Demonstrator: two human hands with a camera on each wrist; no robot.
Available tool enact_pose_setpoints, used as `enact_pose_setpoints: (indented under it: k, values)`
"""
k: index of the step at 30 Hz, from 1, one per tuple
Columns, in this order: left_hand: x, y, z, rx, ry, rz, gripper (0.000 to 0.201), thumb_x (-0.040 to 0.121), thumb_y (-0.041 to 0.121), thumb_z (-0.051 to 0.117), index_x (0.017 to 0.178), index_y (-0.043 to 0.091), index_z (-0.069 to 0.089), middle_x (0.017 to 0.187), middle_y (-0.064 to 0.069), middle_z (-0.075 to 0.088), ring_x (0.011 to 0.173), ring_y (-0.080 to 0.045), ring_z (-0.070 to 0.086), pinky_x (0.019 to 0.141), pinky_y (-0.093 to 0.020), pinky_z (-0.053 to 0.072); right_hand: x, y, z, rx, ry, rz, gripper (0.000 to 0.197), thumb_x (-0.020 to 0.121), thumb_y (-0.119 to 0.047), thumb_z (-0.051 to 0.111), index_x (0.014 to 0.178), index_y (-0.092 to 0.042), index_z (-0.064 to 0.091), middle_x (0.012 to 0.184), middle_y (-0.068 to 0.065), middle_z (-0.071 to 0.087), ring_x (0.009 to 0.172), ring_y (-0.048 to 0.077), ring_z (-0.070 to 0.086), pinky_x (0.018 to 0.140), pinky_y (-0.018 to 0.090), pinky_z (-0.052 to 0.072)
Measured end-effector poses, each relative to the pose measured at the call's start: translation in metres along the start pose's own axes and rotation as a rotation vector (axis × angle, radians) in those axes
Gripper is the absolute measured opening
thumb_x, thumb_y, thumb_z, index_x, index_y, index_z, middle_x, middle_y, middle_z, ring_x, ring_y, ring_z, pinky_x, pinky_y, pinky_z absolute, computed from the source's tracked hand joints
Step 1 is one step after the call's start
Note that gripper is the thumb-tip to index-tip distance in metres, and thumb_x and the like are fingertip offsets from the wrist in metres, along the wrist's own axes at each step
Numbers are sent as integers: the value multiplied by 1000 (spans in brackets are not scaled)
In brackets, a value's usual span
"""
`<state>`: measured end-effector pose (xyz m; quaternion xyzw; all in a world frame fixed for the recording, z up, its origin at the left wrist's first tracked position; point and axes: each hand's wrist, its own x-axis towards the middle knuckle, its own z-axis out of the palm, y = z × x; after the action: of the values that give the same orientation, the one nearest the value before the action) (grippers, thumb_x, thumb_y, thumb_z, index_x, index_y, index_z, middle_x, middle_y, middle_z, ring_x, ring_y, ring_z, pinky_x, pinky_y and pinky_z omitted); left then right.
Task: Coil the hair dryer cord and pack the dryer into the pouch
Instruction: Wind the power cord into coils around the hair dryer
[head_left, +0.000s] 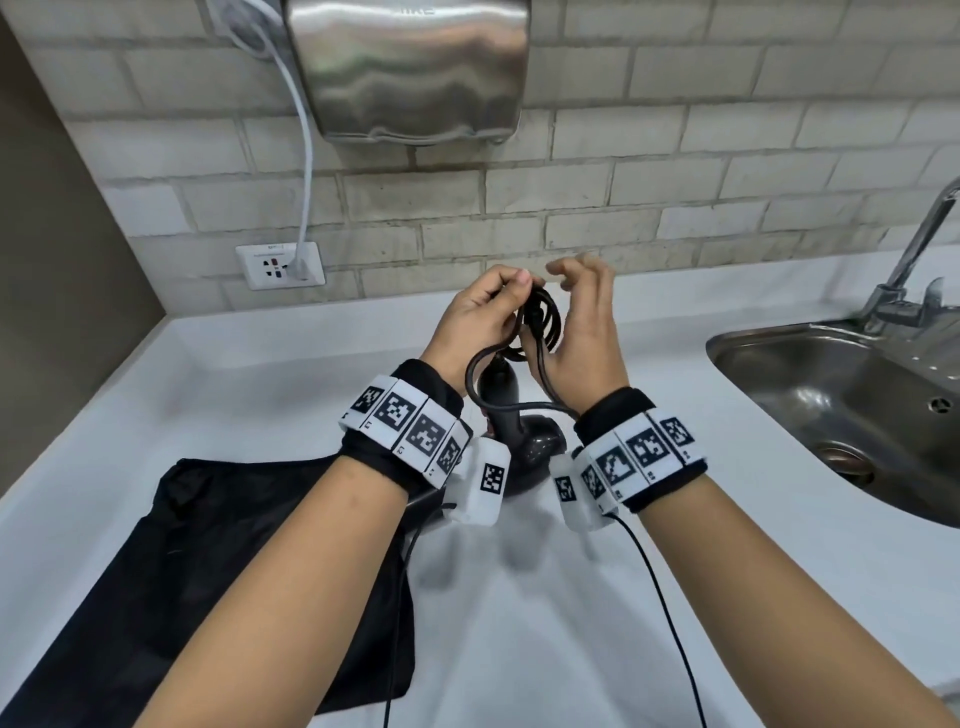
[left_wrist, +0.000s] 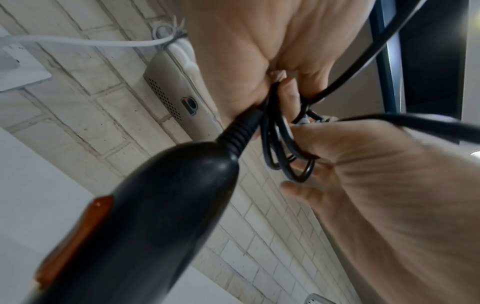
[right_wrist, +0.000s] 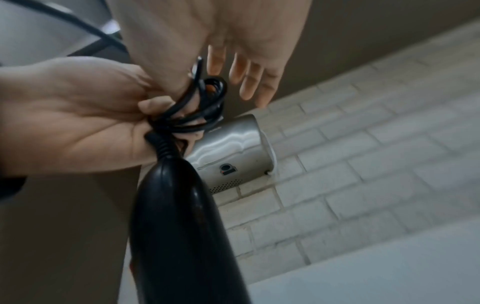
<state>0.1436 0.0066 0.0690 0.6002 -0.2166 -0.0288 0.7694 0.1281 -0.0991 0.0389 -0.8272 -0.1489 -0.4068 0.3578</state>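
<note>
My left hand (head_left: 493, 301) grips several loops of the black cord (head_left: 546, 318) above the counter, fingers curled round the coil (left_wrist: 283, 152) beside the ribbed cord sleeve. The black hair dryer (head_left: 501, 402) is below my hands, handle (left_wrist: 168, 205) up and head down near the counter; its orange switch (left_wrist: 75, 236) shows. My right hand (head_left: 576, 296) is beside the coil (right_wrist: 207, 111) with straight fingers (right_wrist: 246, 80), its thumb against the loops. A stretch of cord runs down under my right wrist. The black pouch (head_left: 249, 545) lies flat on the counter under my left forearm.
A steel sink (head_left: 831, 395) with a tap (head_left: 919, 244) is at the right. A steel hand dryer (head_left: 410, 67) hangs on the brick wall, its white cable plugged into an outlet (head_left: 280, 265). Thin black cables trail from my wrist cameras across the white counter (head_left: 519, 597).
</note>
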Motion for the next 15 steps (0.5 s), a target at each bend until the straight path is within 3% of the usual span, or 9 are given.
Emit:
enact_pose_setpoints:
  k: [2,4,7,8,10,13,15]
  values:
    - [1,0,1,-3,-10,12,21,95,16,45,79,14,58,69,4,54,49,-2,45,47,-10,33,7,5,1,194,-102,61,43,76,-3,47,118,5,45,113,16,53,103,21,53,93,29,45]
    - [2,-2,1,8,-15,27,18,89,23,49,78,18,62,68,5,56,60,-8,44,53,-13,33,12,10,2,301,-174,86,43,75,-1,43,118,3,46,107,10,55,95,14,55,88,19,45]
    - [0,2,0,33,-23,23,22,98,13,38,82,12,54,52,14,56,40,4,42,42,-7,33,14,14,2,222,-234,112,49,71,-4,49,120,-1,45,106,6,40,96,10,45,88,0,33]
    - [0,3,0,41,-27,21,23,98,12,36,82,12,53,50,13,54,35,3,39,39,-7,31,13,15,1,209,-259,126,53,69,-10,51,121,-3,45,104,4,36,93,5,43,87,-3,32]
    - [0,4,-1,45,-34,23,23,98,14,37,82,13,53,57,5,47,33,1,29,36,-9,26,12,17,-5,253,-306,164,54,66,-22,55,118,-12,48,95,-2,35,86,-2,41,82,-1,34]
    - [0,0,-4,38,-26,20,24,98,18,37,80,16,53,65,-1,44,39,-2,27,37,-10,24,9,21,-18,420,-420,272,34,66,-22,63,96,-31,52,86,-8,35,75,8,41,72,14,39]
    - [-1,1,-7,27,-12,8,25,98,20,36,80,17,53,64,0,43,40,-1,30,38,-9,26,5,26,-23,489,-469,304,26,69,-20,59,90,-35,53,85,-8,38,69,6,42,67,12,38]
